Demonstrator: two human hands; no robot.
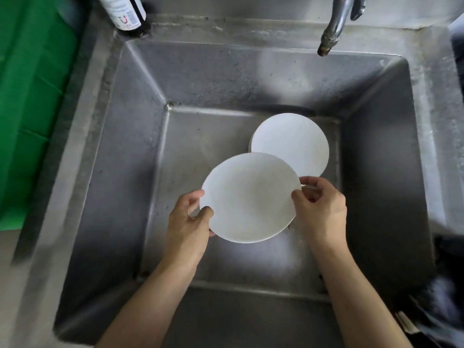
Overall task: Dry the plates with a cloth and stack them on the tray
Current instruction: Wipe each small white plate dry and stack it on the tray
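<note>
White plate [248,197] held over steel sink [125,159], gripped at left rim by left hand [187,219] and at right rim by right hand [320,207], thumbs on top. Second white plate [291,144] lying on sink floor behind, partly covered by held one; seems stacked on another, unclear. Faucet [334,28] above far wall, dark bottle [125,13] on far-left ledge, green surface [30,96] left of sink.
</note>
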